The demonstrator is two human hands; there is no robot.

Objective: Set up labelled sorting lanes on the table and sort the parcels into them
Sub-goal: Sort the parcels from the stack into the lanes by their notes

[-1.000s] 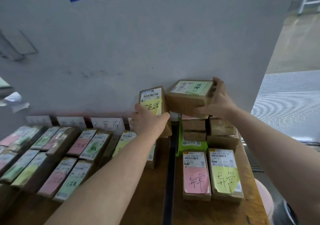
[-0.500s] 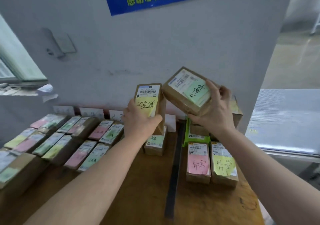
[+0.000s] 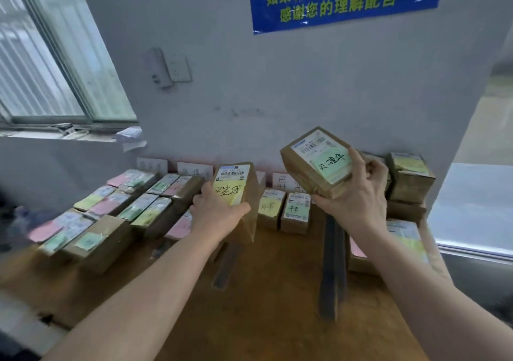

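A lot of the job looks done. White lane cards (image 3: 194, 169) stand along the wall at the back of the wooden table (image 3: 263, 305). Dark strips (image 3: 329, 263) lie on the table like lines between the lanes. Many sorted parcels (image 3: 138, 205) lie flat in rows on the left side. Two more parcels (image 3: 283, 210) sit side by side near the middle, just in front of a card.

Some work is left, I think. A stack of parcels (image 3: 410, 177) sits at the far right by the wall and may still need sorting. Two boxes are up in the air and not yet in a lane.

The left hand (image 3: 219, 213) grips the yellow-note parcel (image 3: 234, 191) round its lower end. This box stands almost upright above the middle of the table. Its long side runs up and down, with the barcode end on top. The note faces the person.

The right hand (image 3: 358, 194) grips the green-note parcel (image 3: 319, 160), with fingers wrapped over its right edge. This box is held higher and tipped. Its label face looks up at the person. Its long side seems to slant from upper left down to lower right, with the barcode at the upper end.
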